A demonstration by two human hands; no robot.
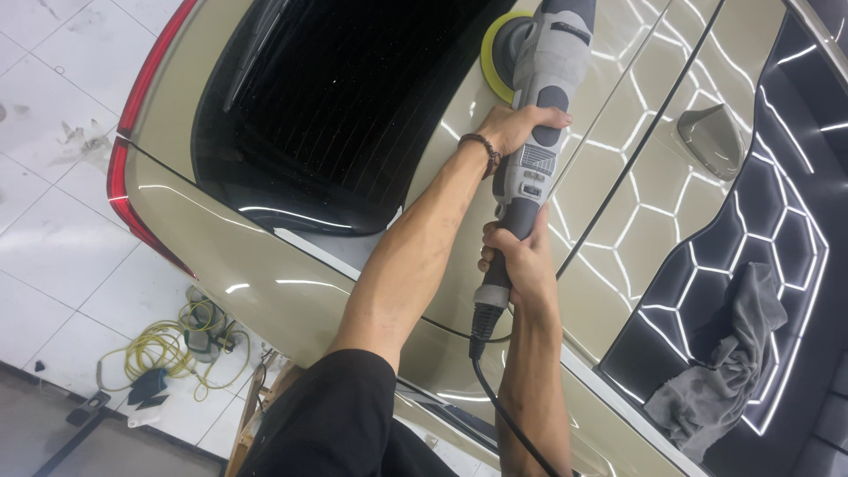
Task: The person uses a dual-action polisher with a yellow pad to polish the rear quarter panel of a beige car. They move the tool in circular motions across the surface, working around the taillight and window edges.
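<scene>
A grey electric polisher (541, 106) with a yellow pad (495, 53) lies against the beige car's roof pillar (459, 115), beside the dark rear window (336, 106). My left hand (517, 126), with a bead bracelet at the wrist, grips the polisher's body near the head. Lower down, my right hand (521, 261) is wrapped around the rear handle where the black power cord (503, 397) leaves the tool.
A grey cloth (729, 362) lies on the dark glass roof panel (777, 221). A fin antenna (711, 137) sits on the beige roof. Red tail lights (132, 194) edge the car. A yellow coiled cable (168, 349) lies on the white tiled floor (53, 238).
</scene>
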